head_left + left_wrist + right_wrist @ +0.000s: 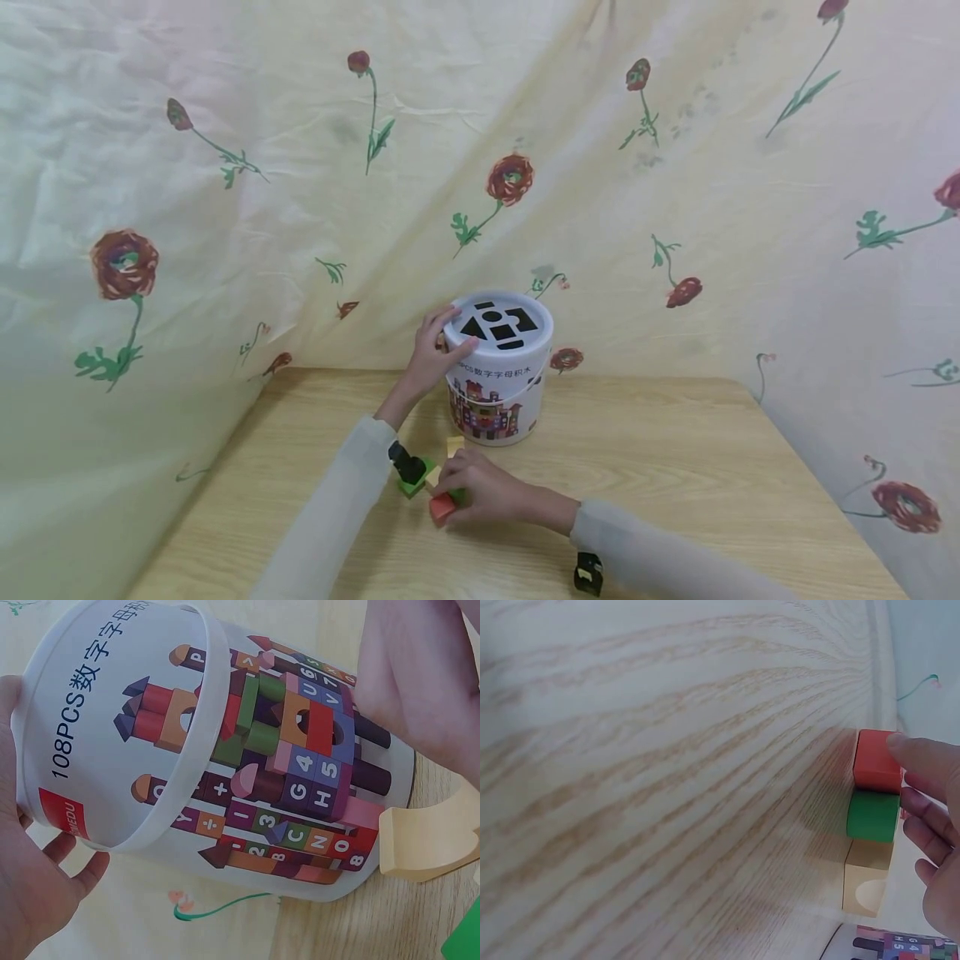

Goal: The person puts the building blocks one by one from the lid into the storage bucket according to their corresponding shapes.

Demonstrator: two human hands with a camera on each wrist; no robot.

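Our L grip (432,357) is spread round the rim of the bucket (517,410); best held steady. Our R grip (487,492) is nearly closed, thumb + fingers pinching the red block (877,761), just beside the green block (871,817), nr the bucket; can't tell if it's off the counter (660,483). For a clean hold, we'd pinch opp. faces & keep fingertips clear of the green block.

Upright white bucket (498,372), slotted lid (500,323) on, red block (877,763) nearby
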